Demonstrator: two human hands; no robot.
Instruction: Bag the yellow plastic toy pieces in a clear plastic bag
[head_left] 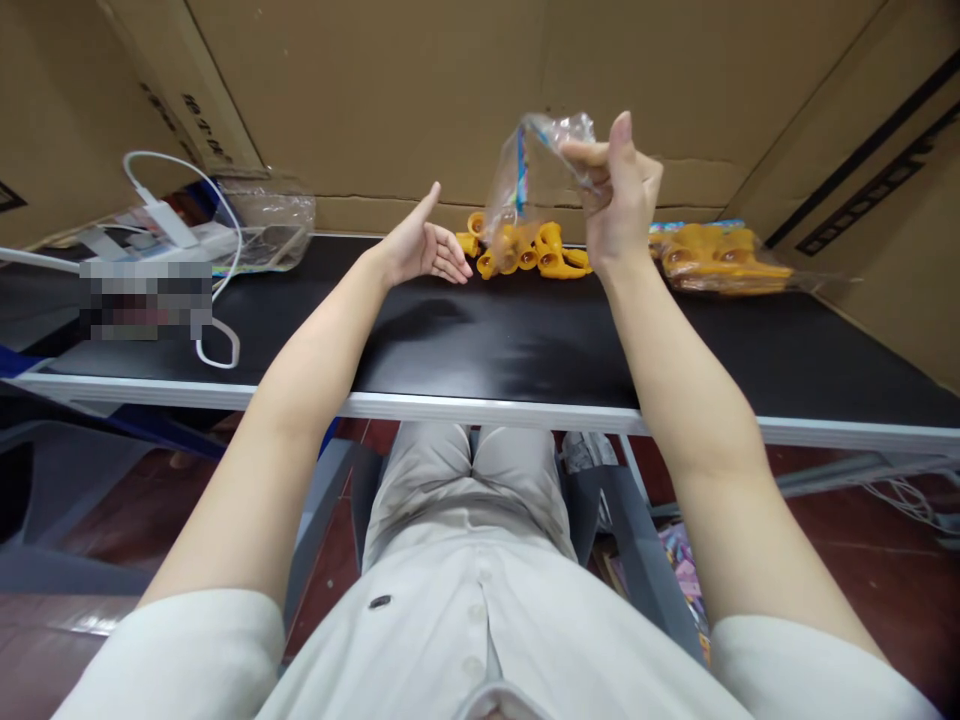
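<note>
Two hands are up over the black table, and much around them is hard to read. Your right hand pinches the top of a clear plastic bag between thumb and fingers, holding it raised above the far edge of the table; the film is so transparent that its lower end melts into the things behind it, and you cannot tell whether anything sits inside. Your left hand is released, palm up and fingers spread, just left of the bag and not touching it. Below the bag lies a loose heap of yellow plastic parts; their exact shape is unclear. To the right, a sealed packet holds more of the same yellow pieces, its far end cut by glare. At the left, a white cable loops past a blurred-out patch, beside another clear bag whose contents are indistinct.
</note>
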